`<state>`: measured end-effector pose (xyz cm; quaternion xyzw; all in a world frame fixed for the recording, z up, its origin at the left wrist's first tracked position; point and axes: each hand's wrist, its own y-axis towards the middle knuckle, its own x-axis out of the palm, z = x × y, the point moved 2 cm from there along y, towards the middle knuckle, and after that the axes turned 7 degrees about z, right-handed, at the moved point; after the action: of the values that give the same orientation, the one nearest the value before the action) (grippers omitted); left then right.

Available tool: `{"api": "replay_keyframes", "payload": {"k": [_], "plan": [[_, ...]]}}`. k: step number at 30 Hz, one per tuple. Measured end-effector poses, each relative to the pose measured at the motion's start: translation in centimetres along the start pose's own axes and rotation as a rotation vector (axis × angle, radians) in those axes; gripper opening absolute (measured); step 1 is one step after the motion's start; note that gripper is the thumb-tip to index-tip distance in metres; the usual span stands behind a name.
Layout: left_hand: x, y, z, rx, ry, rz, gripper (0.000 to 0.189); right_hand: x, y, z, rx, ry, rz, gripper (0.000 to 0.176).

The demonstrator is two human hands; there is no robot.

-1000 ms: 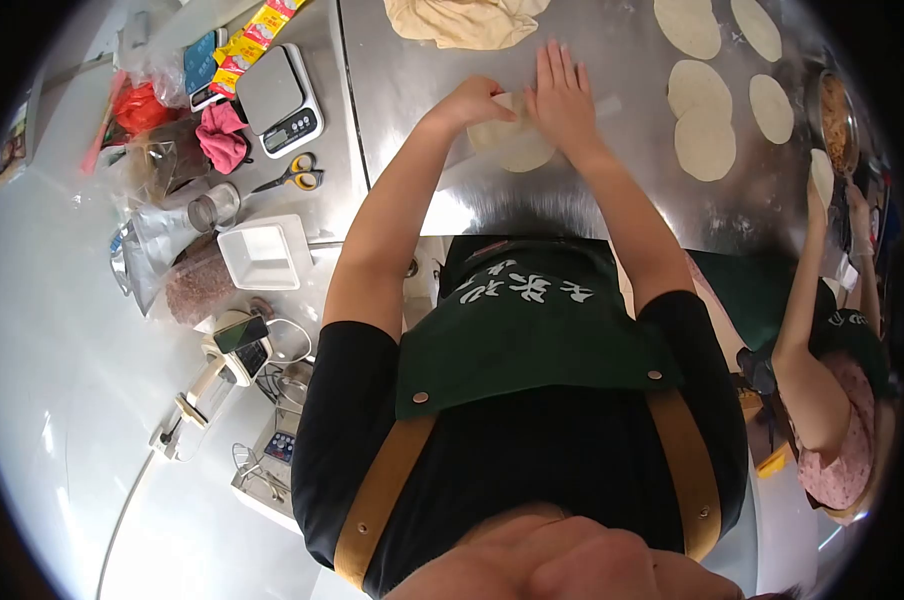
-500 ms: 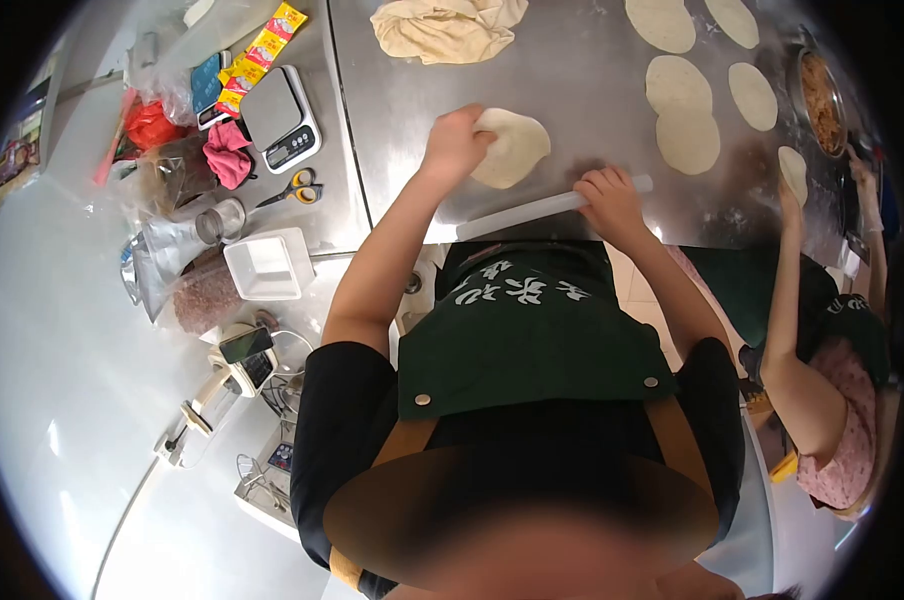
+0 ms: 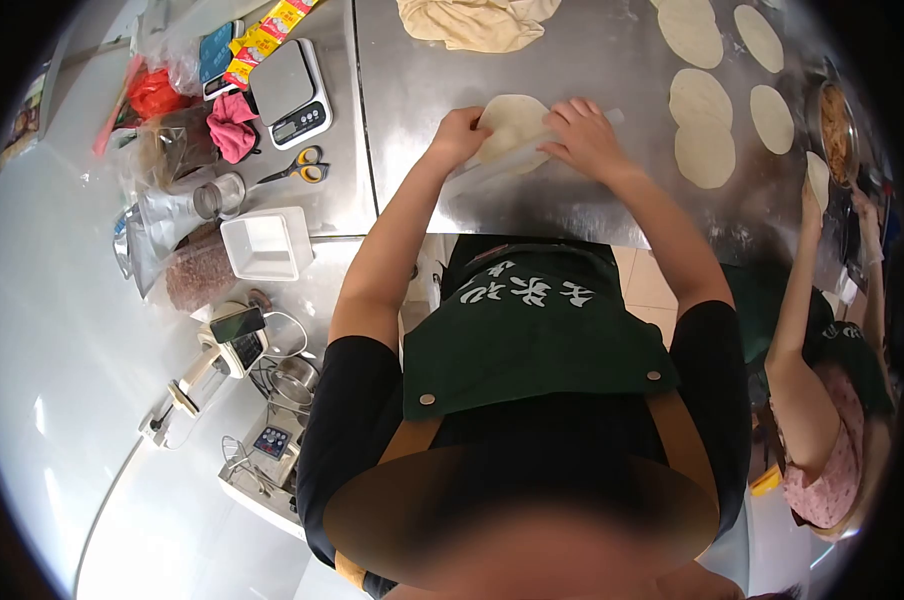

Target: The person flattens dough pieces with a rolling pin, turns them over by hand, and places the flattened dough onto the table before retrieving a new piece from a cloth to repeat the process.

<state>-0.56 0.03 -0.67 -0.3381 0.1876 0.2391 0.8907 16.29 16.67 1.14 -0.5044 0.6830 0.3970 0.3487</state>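
On the steel table, a round of dough [image 3: 512, 120] lies flat between my two hands. My left hand [image 3: 458, 138] pinches the dough's left edge with closed fingers. A pale, translucent rolling pin [image 3: 522, 154] crosses the lower part of the dough at a slant, slightly blurred. Resting on the pin near its right end is my right hand [image 3: 584, 138], its fingers bent over it. Several flattened dough rounds [image 3: 704, 156] lie to the right, two of them overlapping. A cream cloth-like heap [image 3: 480, 22] is at the top.
At the left are a kitchen scale [image 3: 297, 100], scissors [image 3: 302, 166], a pink cloth [image 3: 232, 128] and a white plastic tub [image 3: 262, 245]. At the right, a co-worker's hand [image 3: 814, 205] holds a dough round near a metal bowl of filling [image 3: 836, 130].
My right hand has moved the rolling pin up and left, from below the dough onto it. My left hand still has the dough's edge. The whole view has shifted slightly.
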Motion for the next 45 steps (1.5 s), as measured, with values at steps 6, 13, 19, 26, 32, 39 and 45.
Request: {"api": "replay_keyframes", "payload": {"k": [6,13,19,26,32,39,45], "plan": [[0.4,0.3,0.1,-0.149,-0.438,-0.053,0.028,2.5,-2.2,-2.1,0.211,-0.283,0.179,0.047],[0.4,2.5,0.9,-0.139,-0.553,-0.122,0.031,3.1,3.8,-0.9,0.233,-0.301,0.234,0.051],[0.1,4.1,1.5,-0.010,-0.203,-0.196,0.036,2.9,0.8,-1.3,0.243,-0.292,0.138,0.055],[0.6,4.3,3.2,0.207,0.294,-0.123,0.038,3.0,-0.6,-1.0,0.175,-0.240,0.132,0.056],[1.8,-1.3,7.7,0.312,0.583,0.044,0.021,-0.6,-9.1,-1.7,0.048,-0.089,-0.019,0.041],[-1.4,-2.4,7.9,0.198,0.122,0.111,0.025,-4.1,-10.4,-1.2,0.131,-0.014,-0.051,0.038],[-0.3,0.4,1.3,0.062,0.245,0.067,0.031,-4.2,-5.3,-0.8,0.019,-0.007,0.004,0.034]]}}
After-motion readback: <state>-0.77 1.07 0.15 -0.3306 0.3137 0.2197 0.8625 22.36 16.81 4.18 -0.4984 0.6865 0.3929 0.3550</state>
